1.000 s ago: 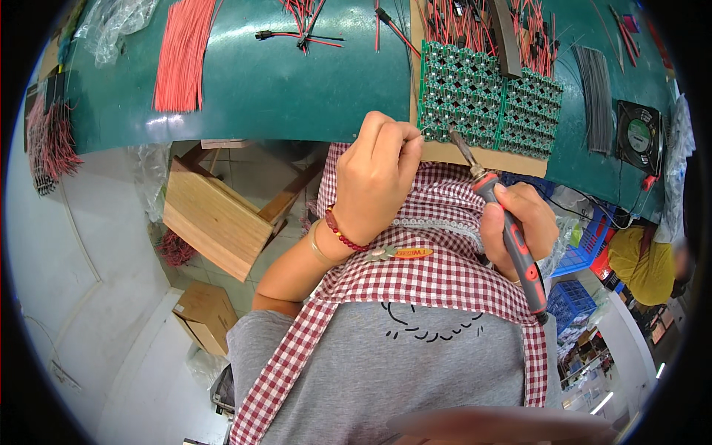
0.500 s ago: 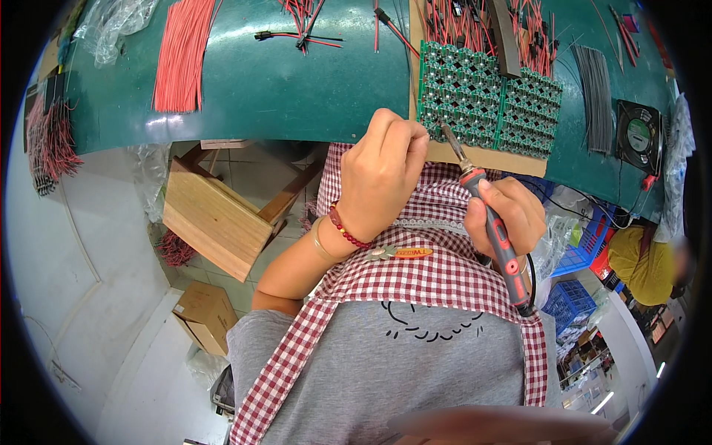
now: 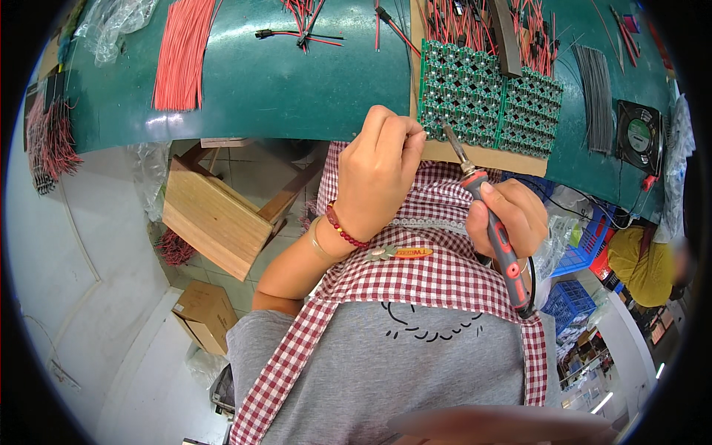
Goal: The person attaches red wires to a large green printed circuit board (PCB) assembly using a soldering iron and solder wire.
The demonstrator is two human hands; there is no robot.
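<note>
My right hand grips a grey and red soldering iron, its metal tip slanting up to the near edge of a green circuit board panel. Beside that tip, my left hand is closed in a pinch at the panel's lower left corner. What its fingertips hold is too small or hidden to make out. A second green panel adjoins the first on the right. Both lie on a brown cardboard sheet. Red and black wires with connectors run from the panels' far side, and a dark bar rests across them.
On the green table lie a bundle of red wires, a bundle of grey wires and a clear plastic bag. A black fan stands at the right edge. A wooden stool is below left. Another person is at far right.
My left hand has shifted slightly left and up. The soldering iron and my right hand have moved only a little to the right.
</note>
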